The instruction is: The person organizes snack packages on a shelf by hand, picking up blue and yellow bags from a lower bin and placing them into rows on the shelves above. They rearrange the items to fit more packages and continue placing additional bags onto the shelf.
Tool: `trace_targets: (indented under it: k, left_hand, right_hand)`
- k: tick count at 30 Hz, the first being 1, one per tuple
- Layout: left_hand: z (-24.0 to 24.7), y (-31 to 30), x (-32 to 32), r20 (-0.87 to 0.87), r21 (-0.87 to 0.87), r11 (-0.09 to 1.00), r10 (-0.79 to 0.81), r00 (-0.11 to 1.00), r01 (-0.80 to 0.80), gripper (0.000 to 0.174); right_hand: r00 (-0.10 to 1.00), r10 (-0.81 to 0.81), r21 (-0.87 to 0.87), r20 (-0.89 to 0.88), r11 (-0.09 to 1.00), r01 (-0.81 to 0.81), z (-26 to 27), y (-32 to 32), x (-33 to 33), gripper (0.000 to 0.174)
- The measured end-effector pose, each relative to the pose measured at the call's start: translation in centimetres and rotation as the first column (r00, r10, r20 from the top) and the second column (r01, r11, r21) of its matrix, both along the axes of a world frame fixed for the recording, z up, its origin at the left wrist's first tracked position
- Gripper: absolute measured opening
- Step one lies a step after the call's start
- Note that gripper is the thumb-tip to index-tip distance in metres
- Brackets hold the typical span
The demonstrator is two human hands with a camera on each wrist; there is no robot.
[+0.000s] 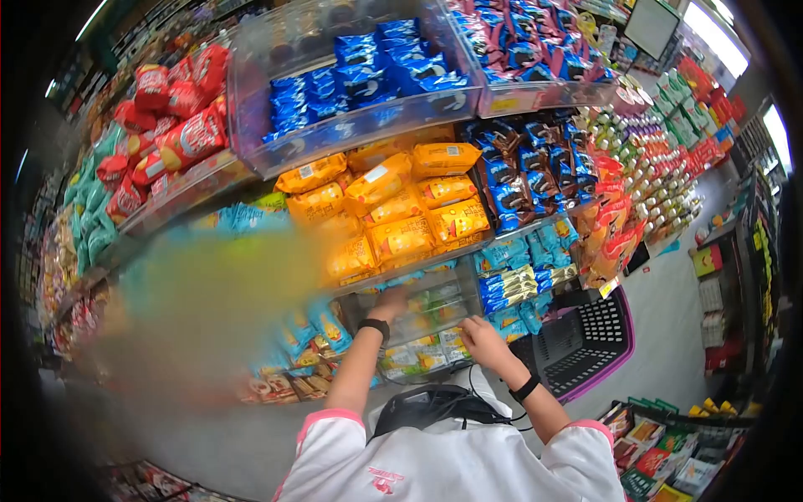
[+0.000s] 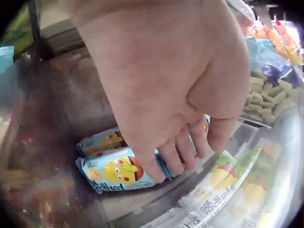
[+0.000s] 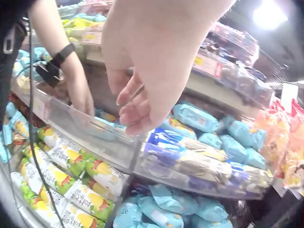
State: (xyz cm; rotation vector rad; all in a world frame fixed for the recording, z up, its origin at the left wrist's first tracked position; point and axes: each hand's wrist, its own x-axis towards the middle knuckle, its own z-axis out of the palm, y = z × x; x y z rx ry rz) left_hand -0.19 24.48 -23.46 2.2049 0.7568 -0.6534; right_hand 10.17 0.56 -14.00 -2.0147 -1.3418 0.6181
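Observation:
My left hand (image 2: 166, 90) reaches down into a clear-walled shelf bin (image 1: 431, 303), its fingers extended and touching light-blue snack packets (image 2: 121, 171) printed with a yellow cartoon character. Two of these packets lie side by side at the bin's front, partly hidden by the fingers. My right hand (image 3: 145, 80) hovers at the bin's front rim, close to the divider, with fingers loosely bent and nothing in them. Just right of it, blue-and-gold wrapped packets (image 3: 183, 159) lie in the neighbouring bin, with more light-blue packets (image 3: 194, 116) behind them.
White-and-green packets (image 3: 66, 166) fill the bin below. Orange packets (image 1: 401, 238) sit on the tier above, under a clear tray (image 1: 368, 125) of blue packets. A black basket with a purple rim (image 1: 623, 351) stands at right. A cable (image 3: 32, 118) hangs by the shelf.

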Motion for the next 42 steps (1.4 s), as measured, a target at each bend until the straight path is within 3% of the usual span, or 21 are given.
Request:
trace_targets:
  k: [6, 9, 12, 14, 18, 21, 24, 27, 30, 36, 39, 42]
  left_hand:
    - [-0.6, 1.0, 0.1, 0.085, 0.079, 0.994, 0.063, 0.994, -0.07, 0.045]
    - [-0.6, 0.8, -0.1, 0.041, 0.035, 0.988, 0.148, 0.988, -0.149, 0.034]
    - [-1.4, 1.7, 0.1, -0.027, -0.029, 1.0, 0.003, 1.0, -0.004, 0.026]
    - [-2.2, 1.6, 0.2, -0.087, -0.03, 1.0, -0.012, 0.996, 0.009, 0.024]
    - [-4.7, 2.2, 0.1, -0.08, -0.044, 0.995, -0.091, 0.993, 0.088, 0.026]
    - [-0.7, 1.4, 1.5, -0.154, 0.07, 0.997, -0.03, 0.988, 0.041, 0.034]
    - [-2.0, 1.5, 1.0, -0.058, 0.013, 0.998, 0.068, 0.996, -0.067, 0.047]
    - [-1.8, 0.2, 0.5, -0.037, 0.039, 0.997, 0.06, 0.997, -0.059, 0.053]
    - [-1.8, 0.4, 0.5, -0.076, -0.059, 0.998, -0.002, 0.997, -0.002, 0.057]
    - [0.2, 0.4, 0.1, -0.048, -0.133, 0.991, 0.0, 0.999, -0.006, 0.056]
    - [0.0, 0.4, 0.7, 0.035, 0.021, 0.998, -0.054, 0.998, 0.054, 0.052]
    - [0.1, 0.0, 0.6, 0.043, 0.062, 0.985, 0.159, 0.986, -0.161, 0.05]
  right_hand:
    - [0.995, 0.062, 0.018, 0.072, 0.998, -0.063, -1.1, -0.2, -0.8, 0.012]
    - [0.996, 0.027, -0.018, 0.086, 1.0, -0.026, -1.0, -1.2, -0.6, 0.013]
    - [0.996, 0.007, -0.084, 0.089, 0.996, 0.0, -2.0, -2.6, 0.2, 0.014]
    - [0.994, -0.038, -0.106, 0.101, 0.993, 0.049, -2.1, -3.4, 0.7, 0.013]
    - [0.985, -0.097, -0.066, 0.144, 0.992, 0.107, -1.5, -4.4, 1.6, 0.01]
    - [0.974, -0.147, -0.069, 0.17, 0.985, 0.161, -1.3, -5.3, 1.8, 0.01]
    - [0.98, -0.13, -0.179, 0.15, 0.971, 0.156, -2.0, -6.3, 2.0, 0.014]
    - [0.978, -0.137, -0.155, 0.157, 0.975, 0.161, -3.2, -7.2, 2.0, 0.013]
    - [0.974, -0.136, -0.115, 0.179, 0.981, 0.158, -2.9, -7.5, 2.1, 0.011]
    - [0.974, -0.107, -0.118, 0.201, 0.984, 0.132, -4.4, -7.5, 2.4, 0.012]
    - [0.971, -0.123, -0.126, 0.203, 0.981, 0.151, -4.6, -7.5, 2.4, 0.012]
    - [0.97, -0.113, -0.136, 0.214, 0.98, 0.144, -5.2, -8.0, 2.5, 0.012]
